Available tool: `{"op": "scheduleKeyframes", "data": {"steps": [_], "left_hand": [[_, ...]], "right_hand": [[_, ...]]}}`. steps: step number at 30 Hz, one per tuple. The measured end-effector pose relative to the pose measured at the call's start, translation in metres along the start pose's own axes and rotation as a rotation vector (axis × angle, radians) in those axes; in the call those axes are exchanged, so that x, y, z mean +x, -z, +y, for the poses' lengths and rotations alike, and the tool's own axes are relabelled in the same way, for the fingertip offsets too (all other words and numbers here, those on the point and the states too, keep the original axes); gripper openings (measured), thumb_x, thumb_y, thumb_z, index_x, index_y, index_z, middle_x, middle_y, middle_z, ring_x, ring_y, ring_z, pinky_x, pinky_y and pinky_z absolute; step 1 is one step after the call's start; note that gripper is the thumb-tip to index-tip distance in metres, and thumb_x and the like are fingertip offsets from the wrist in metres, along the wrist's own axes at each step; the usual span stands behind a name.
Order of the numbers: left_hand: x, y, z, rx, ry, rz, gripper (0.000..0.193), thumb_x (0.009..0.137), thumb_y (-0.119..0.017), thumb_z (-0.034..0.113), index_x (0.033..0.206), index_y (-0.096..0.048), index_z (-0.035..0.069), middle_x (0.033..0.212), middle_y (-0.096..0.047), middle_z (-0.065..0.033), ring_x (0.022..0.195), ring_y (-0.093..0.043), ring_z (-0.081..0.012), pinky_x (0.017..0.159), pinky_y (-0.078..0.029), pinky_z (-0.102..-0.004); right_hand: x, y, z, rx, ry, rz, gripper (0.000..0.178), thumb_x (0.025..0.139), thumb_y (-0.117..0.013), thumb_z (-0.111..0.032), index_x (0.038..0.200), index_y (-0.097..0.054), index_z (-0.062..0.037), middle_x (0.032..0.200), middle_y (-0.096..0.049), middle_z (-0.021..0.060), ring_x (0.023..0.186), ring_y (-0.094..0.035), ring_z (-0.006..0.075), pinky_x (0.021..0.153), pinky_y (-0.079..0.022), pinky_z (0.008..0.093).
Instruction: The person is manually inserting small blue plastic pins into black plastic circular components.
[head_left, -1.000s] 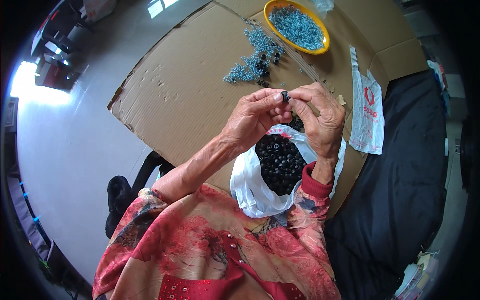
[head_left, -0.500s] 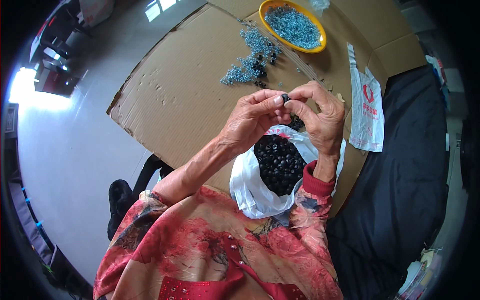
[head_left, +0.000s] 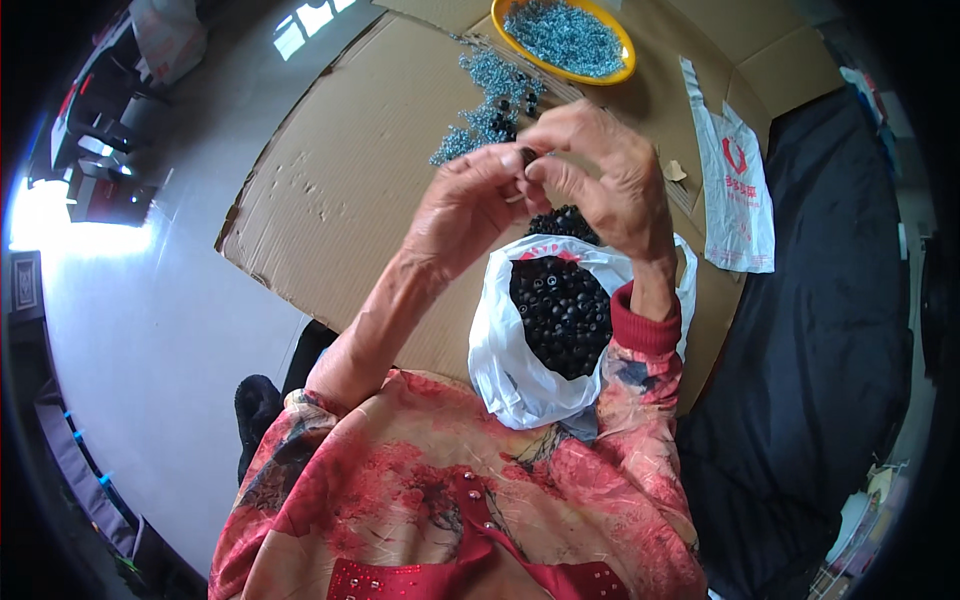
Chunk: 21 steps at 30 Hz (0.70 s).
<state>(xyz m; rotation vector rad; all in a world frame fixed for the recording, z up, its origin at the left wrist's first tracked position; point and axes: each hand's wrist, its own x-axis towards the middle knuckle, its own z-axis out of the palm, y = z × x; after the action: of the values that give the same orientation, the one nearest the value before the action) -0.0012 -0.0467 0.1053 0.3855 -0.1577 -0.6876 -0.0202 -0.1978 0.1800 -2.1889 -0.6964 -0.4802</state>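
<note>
My left hand (head_left: 460,210) and my right hand (head_left: 610,185) meet over the cardboard, both closed in a pinch. Between their fingertips is a small round black plastic cap (head_left: 529,156), partly covered by the fingers. Just below, an open white plastic bag (head_left: 490,340) holds many similar black caps (head_left: 562,318). A heap of dark caps (head_left: 565,224) lies between the bag and my hands, partly hidden. Beyond my fingers, small blue-grey metal-looking pieces (head_left: 487,78) are spread out with a few black caps among them.
A yellow bowl (head_left: 628,68) of blue-grey pieces (head_left: 565,38) stands at the far side. A flattened white bag (head_left: 735,205) lies on the right of the cardboard sheet (head_left: 350,170). Dark cloth (head_left: 800,330) hangs beyond the right edge; grey floor (head_left: 150,330) is at left.
Both hands have moved a little up and left with the black cap still pinched between them. The right hand has turned, its back now more toward me. The view has shifted slightly.
</note>
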Motion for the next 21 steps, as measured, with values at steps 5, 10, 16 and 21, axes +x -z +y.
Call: {"op": "scheduleKeyframes", "data": {"steps": [5,10,16,21], "left_hand": [[-0.002,0.023,0.016,0.054,-0.101,-0.030,0.021,0.087,-0.055,0.020,0.097,-0.060,0.002,0.085,-0.063,-0.0084,0.079,-0.059,-0.0158,0.078,-0.047,-0.0371],[-0.010,0.034,0.006,-0.014,-0.054,0.087,0.022,0.087,-0.056,0.019,0.098,-0.060,0.000,0.087,-0.062,-0.0080,0.077,-0.057,-0.0149,0.078,-0.046,-0.0355],[-0.006,0.037,0.002,-0.038,-0.022,0.106,0.024,0.087,-0.056,0.020,0.100,-0.058,0.000,0.086,-0.061,-0.0076,0.077,-0.057,-0.0151,0.079,-0.046,-0.0358],[-0.006,0.040,0.000,-0.035,-0.016,0.110,0.023,0.088,-0.054,0.020,0.101,-0.058,0.001,0.086,-0.060,-0.0071,0.078,-0.058,-0.0149,0.079,-0.046,-0.0364]], "right_hand": [[-0.019,0.010,0.025,0.062,-0.312,0.222,0.010,0.075,-0.065,-0.006,0.084,-0.064,-0.0020,0.072,-0.061,0.0059,0.067,-0.059,0.0120,0.061,-0.047,0.0251],[-0.057,-0.026,0.055,-0.045,-0.420,-0.040,0.006,0.073,-0.062,-0.002,0.080,-0.063,-0.0007,0.072,-0.061,0.0089,0.064,-0.060,0.0169,0.057,-0.046,0.0273],[-0.076,-0.064,0.081,-0.255,-0.174,-0.207,0.014,0.071,-0.052,0.000,0.080,-0.059,-0.0077,0.070,-0.057,0.0109,0.073,-0.057,0.0269,0.069,-0.045,0.0382],[-0.084,-0.073,0.086,-0.342,-0.160,-0.318,0.005,0.071,-0.056,-0.002,0.075,-0.055,-0.0055,0.070,-0.055,0.0091,0.072,-0.054,0.0280,0.069,-0.042,0.0399]]}}
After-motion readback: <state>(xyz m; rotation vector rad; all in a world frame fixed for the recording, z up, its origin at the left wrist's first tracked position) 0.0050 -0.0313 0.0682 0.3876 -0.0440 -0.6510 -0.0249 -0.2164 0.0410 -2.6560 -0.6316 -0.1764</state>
